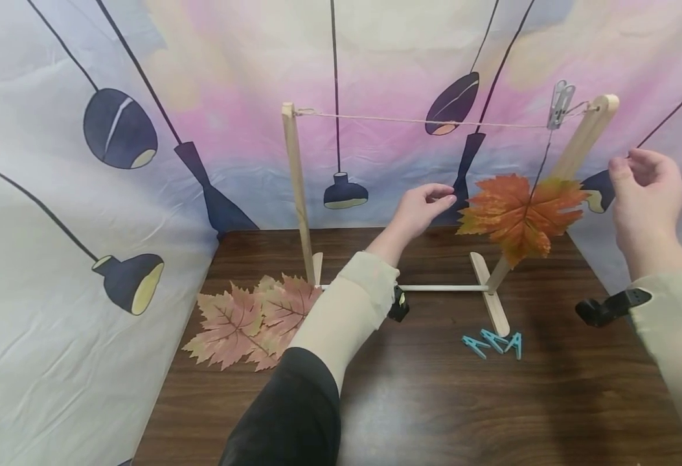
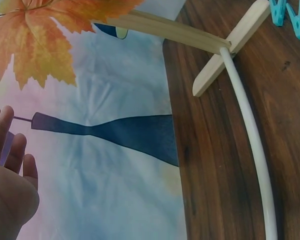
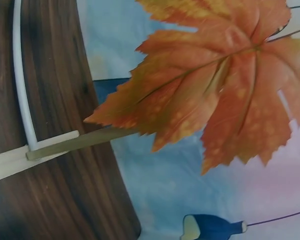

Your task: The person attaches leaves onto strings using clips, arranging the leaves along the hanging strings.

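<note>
An orange maple leaf (image 1: 521,217) hangs by its stem from a grey clothespin (image 1: 560,103) near the right end of a string (image 1: 399,119). The string runs between two wooden posts of a small rack. Left of the leaf is my left hand (image 1: 421,210), fingers loosely bent, with nothing in it. On the leaf's other side my right hand (image 1: 648,200) is raised beside the right post (image 1: 585,139), thumb close to the fingertips and no object showing between them. The leaf fills much of the right wrist view, its orange lobes (image 3: 190,90) spread wide.
Several pinkish leaves (image 1: 230,323) lie on the brown table (image 1: 434,401) at the left, partly behind my left sleeve. Three blue clothespins (image 1: 495,343) lie by the rack's right foot (image 1: 489,294). A white rod (image 1: 442,288) joins the feet. Behind hangs a lamp-patterned cloth (image 1: 230,77).
</note>
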Demonstrator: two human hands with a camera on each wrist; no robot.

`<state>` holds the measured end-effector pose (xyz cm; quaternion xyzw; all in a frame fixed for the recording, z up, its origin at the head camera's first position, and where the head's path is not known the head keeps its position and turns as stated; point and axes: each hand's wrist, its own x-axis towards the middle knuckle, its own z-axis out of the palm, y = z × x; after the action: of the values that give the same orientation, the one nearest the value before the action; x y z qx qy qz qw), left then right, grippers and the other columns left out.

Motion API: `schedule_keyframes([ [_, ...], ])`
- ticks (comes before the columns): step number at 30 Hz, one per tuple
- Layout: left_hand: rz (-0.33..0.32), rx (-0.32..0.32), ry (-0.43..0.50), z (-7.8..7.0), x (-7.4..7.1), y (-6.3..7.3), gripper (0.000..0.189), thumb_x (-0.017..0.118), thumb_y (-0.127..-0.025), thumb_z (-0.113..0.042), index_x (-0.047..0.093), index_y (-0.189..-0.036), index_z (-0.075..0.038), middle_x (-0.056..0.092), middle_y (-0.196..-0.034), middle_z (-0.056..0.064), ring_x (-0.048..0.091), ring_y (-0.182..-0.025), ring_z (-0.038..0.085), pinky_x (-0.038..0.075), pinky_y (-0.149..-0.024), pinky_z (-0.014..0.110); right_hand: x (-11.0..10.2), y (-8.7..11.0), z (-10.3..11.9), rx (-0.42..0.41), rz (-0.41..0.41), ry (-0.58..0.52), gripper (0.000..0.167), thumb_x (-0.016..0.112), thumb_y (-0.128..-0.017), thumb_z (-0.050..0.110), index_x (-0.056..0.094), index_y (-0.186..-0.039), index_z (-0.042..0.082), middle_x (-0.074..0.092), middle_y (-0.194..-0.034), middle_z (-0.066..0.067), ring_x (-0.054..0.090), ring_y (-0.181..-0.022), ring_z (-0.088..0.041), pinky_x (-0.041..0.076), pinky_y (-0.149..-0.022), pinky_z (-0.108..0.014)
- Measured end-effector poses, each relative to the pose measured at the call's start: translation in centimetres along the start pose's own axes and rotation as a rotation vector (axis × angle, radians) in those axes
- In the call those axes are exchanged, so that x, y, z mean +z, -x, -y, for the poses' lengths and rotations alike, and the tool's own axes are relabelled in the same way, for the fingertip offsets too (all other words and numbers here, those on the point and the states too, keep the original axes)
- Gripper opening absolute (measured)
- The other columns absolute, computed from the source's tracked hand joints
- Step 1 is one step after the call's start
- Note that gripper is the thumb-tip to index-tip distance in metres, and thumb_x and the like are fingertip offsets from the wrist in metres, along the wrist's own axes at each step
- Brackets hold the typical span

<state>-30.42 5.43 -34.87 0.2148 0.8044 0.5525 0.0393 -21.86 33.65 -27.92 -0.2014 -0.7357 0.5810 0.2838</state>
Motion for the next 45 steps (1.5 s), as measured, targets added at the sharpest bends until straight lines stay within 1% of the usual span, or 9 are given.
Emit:
schedule_keyframes([
  [12,0.014,-0.021,0.007,1.1,-0.1,1.6,0.03,0.062,-0.09,-0.034,0.066,-0.117,-0.019,0.064,-0.109,-0.008,0.056,-0.094,0.006,0.046,-0.075,0.021,-0.5,0.9,-3.6,0.062,-0.027,0.059,0.045,0.06,-0.09,0.033,0.048,-0.131,0.022,0.05,-0.105,0.018,0.044,-0.101,0.003,0.032,-0.094,-0.021],
  [19,0.022,-0.04,0.027,2.1,-0.4,2.4,0.033,0.061,-0.091,-0.033,0.065,-0.119,-0.016,0.063,-0.114,-0.006,0.057,-0.097,0.008,0.047,-0.076,0.023,-0.7,1.7,-5.0,0.104,-0.054,-0.039,0.042,0.063,-0.089,0.027,0.051,-0.128,0.019,0.053,-0.102,0.016,0.046,-0.099,0.001,0.032,-0.093,-0.018],
  [20,0.017,-0.043,0.025,2.3,-0.5,2.5,0.033,0.061,-0.091,-0.033,0.064,-0.119,-0.016,0.063,-0.113,-0.006,0.057,-0.096,0.009,0.047,-0.076,0.023,-0.8,1.8,-5.3,0.105,-0.051,-0.02,0.042,0.062,-0.089,0.028,0.05,-0.128,0.02,0.053,-0.102,0.017,0.046,-0.1,0.002,0.032,-0.094,-0.017],
  [25,-0.009,-0.053,-0.006,4.1,-0.5,3.4,0.032,0.061,-0.091,-0.034,0.065,-0.118,-0.017,0.064,-0.112,-0.005,0.057,-0.097,0.008,0.046,-0.077,0.024,-1.5,2.6,-7.0,0.121,-0.019,0.094,0.044,0.059,-0.091,0.034,0.048,-0.132,0.022,0.053,-0.101,0.022,0.045,-0.102,0.004,0.031,-0.096,-0.018],
  [27,-0.011,-0.063,-0.016,5.0,-0.4,4.1,0.03,0.06,-0.091,-0.034,0.066,-0.117,-0.018,0.064,-0.112,-0.005,0.057,-0.098,0.008,0.046,-0.078,0.024,-1.8,3.2,-7.9,0.138,0.015,0.161,0.049,0.057,-0.091,0.037,0.044,-0.137,0.023,0.053,-0.108,0.021,0.045,-0.108,0.001,0.03,-0.099,-0.021],
  [31,-0.009,-0.075,-0.019,6.4,-0.2,5.2,0.032,0.06,-0.091,-0.034,0.066,-0.116,-0.015,0.064,-0.111,-0.004,0.057,-0.097,0.008,0.046,-0.078,0.024,-1.9,4.0,-10.0,0.168,0.06,0.208,0.054,0.054,-0.092,0.04,0.039,-0.141,0.022,0.051,-0.117,0.018,0.042,-0.117,-0.003,0.03,-0.101,-0.024],
  [36,-0.01,-0.078,-0.025,7.8,-0.2,6.5,0.03,0.061,-0.091,-0.031,0.066,-0.115,-0.013,0.065,-0.108,-0.001,0.057,-0.094,0.01,0.046,-0.076,0.024,-1.9,4.8,-11.8,0.188,0.048,0.21,0.053,0.055,-0.092,0.039,0.041,-0.14,0.021,0.053,-0.117,0.018,0.043,-0.116,-0.002,0.03,-0.101,-0.024],
  [39,-0.013,-0.089,-0.037,8.7,-0.3,7.1,0.029,0.061,-0.091,-0.032,0.066,-0.114,-0.015,0.064,-0.11,-0.002,0.057,-0.096,0.01,0.046,-0.078,0.025,-1.7,5.4,-12.4,0.217,0.038,0.209,0.053,0.055,-0.092,0.039,0.041,-0.14,0.021,0.053,-0.125,0.015,0.042,-0.119,-0.003,0.029,-0.102,-0.025],
  [45,-0.037,-0.118,-0.043,10.3,-1.0,8.3,0.029,0.062,-0.09,-0.033,0.067,-0.113,-0.014,0.064,-0.111,-0.002,0.057,-0.099,0.011,0.046,-0.081,0.028,-2.1,6.0,-13.4,0.263,0.02,0.162,0.054,0.056,-0.091,0.039,0.039,-0.141,0.024,0.051,-0.13,0.013,0.039,-0.123,-0.004,0.028,-0.105,-0.028],
])
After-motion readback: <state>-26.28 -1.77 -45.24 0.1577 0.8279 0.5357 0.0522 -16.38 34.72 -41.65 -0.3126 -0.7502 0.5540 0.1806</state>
